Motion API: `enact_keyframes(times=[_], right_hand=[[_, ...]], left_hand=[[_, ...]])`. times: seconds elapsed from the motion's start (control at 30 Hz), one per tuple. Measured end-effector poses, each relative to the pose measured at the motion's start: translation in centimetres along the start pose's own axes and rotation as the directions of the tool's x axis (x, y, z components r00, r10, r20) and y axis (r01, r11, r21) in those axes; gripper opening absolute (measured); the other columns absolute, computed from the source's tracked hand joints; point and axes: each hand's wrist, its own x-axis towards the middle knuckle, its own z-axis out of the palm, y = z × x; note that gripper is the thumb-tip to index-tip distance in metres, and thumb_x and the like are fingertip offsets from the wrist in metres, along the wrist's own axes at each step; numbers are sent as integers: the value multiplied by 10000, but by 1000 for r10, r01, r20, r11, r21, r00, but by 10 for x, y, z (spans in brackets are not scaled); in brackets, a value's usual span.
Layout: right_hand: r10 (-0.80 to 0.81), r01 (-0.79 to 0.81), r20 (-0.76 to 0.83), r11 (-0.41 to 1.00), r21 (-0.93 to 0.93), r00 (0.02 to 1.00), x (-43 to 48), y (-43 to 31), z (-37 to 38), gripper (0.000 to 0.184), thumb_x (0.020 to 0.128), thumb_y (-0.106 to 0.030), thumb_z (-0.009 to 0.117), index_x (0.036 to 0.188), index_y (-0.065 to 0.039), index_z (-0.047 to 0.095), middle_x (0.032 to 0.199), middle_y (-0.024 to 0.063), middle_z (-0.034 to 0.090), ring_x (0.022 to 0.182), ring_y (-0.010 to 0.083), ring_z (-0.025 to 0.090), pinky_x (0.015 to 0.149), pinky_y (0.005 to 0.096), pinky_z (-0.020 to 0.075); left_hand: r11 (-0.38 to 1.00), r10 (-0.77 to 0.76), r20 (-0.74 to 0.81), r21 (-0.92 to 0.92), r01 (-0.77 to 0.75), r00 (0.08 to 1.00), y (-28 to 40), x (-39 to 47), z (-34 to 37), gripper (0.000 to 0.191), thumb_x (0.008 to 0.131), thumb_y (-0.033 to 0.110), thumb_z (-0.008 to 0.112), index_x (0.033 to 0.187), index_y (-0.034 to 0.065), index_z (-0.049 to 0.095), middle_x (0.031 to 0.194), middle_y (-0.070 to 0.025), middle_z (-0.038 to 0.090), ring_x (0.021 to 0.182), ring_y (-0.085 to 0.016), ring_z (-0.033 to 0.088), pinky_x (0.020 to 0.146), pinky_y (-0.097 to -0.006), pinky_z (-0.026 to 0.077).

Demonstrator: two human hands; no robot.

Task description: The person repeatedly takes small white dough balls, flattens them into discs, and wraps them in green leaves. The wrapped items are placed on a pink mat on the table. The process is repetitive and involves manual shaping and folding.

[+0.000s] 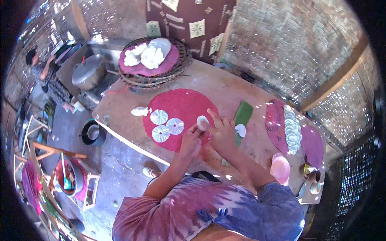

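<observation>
Between my two hands is a small white round of what looks like dough (203,123), above a round red mat (184,104). My left hand (192,140) pinches its lower left edge with thumb and fingertips. My right hand (221,131) is at its right side, some fingers spread; a thumb or finger seems to lie on it, though the exact contact is unclear. Three white pleated discs (161,133) lie close together on the mat's left part. A loose white lump (140,111) is at the mat's left edge. To the right, a white piece (240,130) rests on a green leaf strip (243,114).
Stacked woven baskets (150,81) hold white dough-like masses at the table's back left. Overlapping white discs (292,129) lie on a red sheet at the right, near a pink bowl (280,168) and cups. Another person (49,78) stands far left by a large metal pot (87,72).
</observation>
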Motion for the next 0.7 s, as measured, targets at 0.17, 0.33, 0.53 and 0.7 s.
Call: enact_keyframes(times=[0.17,0.33,0.53,0.7], right_hand=[[-8,-12,216,996,90,976,1,1,47,408,669,8,569,999,-195,696,1311,71,486,1003,286,502,804,401,352],[-70,-148,331,794,589,941,23,32,124,364,674,20,566,943,-172,718,1404,65,389,1191,337,427,945,460,323],[-84,-21,413,970,244,907,54,-11,143,407,719,-65,585,1041,-290,691,1472,79,272,1284,391,324,1032,551,244],[-193,135,363,975,178,912,90,-30,173,451,727,-82,585,1111,-308,653,1483,88,245,1340,399,222,1061,580,171]], left_hand=[[1000,9,-79,-15,-11,997,22,-33,-14,692,898,80,526,1449,82,108,1244,-161,509,1095,-221,534,947,-354,413],[938,33,-91,347,1,995,53,-57,-56,813,878,146,555,1458,118,-14,1312,-175,469,1081,-212,527,931,-341,402],[872,390,-266,415,-261,881,93,-67,-92,571,939,199,504,1422,87,219,1344,-131,451,1101,-200,515,950,-332,398],[886,383,-335,396,-240,861,109,-71,-103,550,937,181,501,1408,59,243,1348,-122,451,1117,-193,505,962,-331,388]])
